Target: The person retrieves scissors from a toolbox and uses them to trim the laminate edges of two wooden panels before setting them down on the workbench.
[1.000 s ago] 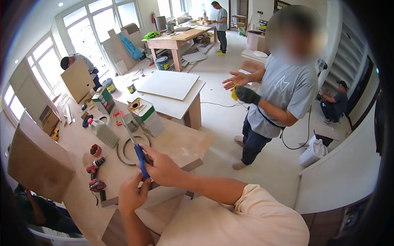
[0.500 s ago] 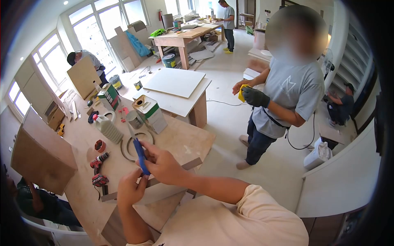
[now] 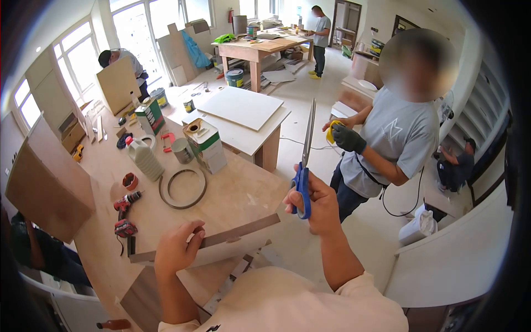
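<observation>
My right hand [image 3: 321, 206] is closed around the blue handles of a pair of scissors [image 3: 307, 145], held up at the right of the workbench. Their long metal blades point upward and lie close together. Low in the view, my left hand [image 3: 178, 247] overlaps the brown edge of a narrow panel [image 3: 243, 235], its fingers loosely bent and the thumb apart. A ring of edge-banding strip [image 3: 203, 191] lies on the workbench [image 3: 243, 182] beyond both hands. Left of the ring is a red cordless drill [image 3: 126, 213].
A solvent can [image 3: 207, 146], a plastic jug [image 3: 145, 160] and a red tape roll [image 3: 130, 181] stand on the bench. A curved wooden panel [image 3: 50, 177] rises at left. A person [image 3: 404, 133] with a dark glove faces me at right; other people work further off.
My right hand has swung right and up with the scissors, whose blades now point upward. My left hand has come away from the scissors' handles, and its fingers have loosened. The view has shifted slightly.
</observation>
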### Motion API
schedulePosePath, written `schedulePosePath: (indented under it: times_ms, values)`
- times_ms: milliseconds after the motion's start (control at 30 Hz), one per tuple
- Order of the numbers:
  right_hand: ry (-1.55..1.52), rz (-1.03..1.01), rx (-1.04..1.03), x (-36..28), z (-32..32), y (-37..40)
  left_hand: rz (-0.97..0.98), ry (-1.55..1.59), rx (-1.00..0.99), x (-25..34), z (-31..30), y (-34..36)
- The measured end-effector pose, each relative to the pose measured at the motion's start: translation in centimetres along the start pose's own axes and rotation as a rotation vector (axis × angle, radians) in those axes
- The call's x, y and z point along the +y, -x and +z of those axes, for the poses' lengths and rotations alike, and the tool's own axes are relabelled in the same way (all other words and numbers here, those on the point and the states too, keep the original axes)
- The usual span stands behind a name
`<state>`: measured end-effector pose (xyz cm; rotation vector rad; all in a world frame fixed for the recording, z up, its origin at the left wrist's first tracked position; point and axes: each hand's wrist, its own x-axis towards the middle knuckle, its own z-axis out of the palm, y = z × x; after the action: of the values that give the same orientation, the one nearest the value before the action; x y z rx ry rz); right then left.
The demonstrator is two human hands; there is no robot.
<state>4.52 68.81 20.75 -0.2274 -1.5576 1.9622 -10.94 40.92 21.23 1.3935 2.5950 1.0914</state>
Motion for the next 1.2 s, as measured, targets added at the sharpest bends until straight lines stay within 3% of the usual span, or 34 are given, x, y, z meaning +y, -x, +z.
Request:
schedulePosePath:
  times_ms: [133,333,467,500,600,667,733,800,867,933,1100,1200]
  values:
    - [0.008,0.058,0.072,0.6,-0.5,1.0,0.012,-0.029,0.010,-0.4,-0.2,-0.3]
    - [0.347,-0.114,-0.166,-2.0,2.9,2.0,-0.011,0.021,0.000,-1.1,0.1,-1.1]
    - [0.217,-0.138,-0.074,-2.5,2.0,0.9,0.025,0.013,0.014,-1.0,-0.1,-1.0]
    - [0.406,-0.107,-0.053,-4.1,1.8,0.8,0.010,0.016,0.008,-1.1,0.0,-0.6]
    - [0.775,-0.436,-0.134,-5.1,2.6,-1.7,-0.016,0.008,-0.003,-0.7,-0.2,-0.7]
    - [1.032,-0.290,-0.020,-4.0,1.2,-7.5,-0.038,-0.009,-0.011,-0.2,0.0,-0.5]
    - [0.645,-0.067,-0.078,-4.4,1.5,-6.5,-0.029,-0.054,0.008,0.2,0.1,0.2]
    - [0.547,-0.383,-0.175,-3.6,4.8,-2.7,-0.021,-0.044,0.028,0.1,0.0,-0.3]
    - [0.533,-0.297,-0.371,-3.3,8.4,-0.5,-0.021,0.020,-0.007,0.2,0.2,0.0]
    - [0.303,-0.194,-0.438,-1.4,11.1,0.4,-0.030,-0.060,-0.060,-0.4,-0.1,0.1]
    - [0.288,-0.130,-0.384,4.2,13.1,-0.2,0.107,-0.137,0.014,-1.0,0.2,-0.1]
    - [0.245,-0.076,-0.360,4.8,13.1,-0.3,-0.122,0.080,0.087,-0.9,0.6,0.4]
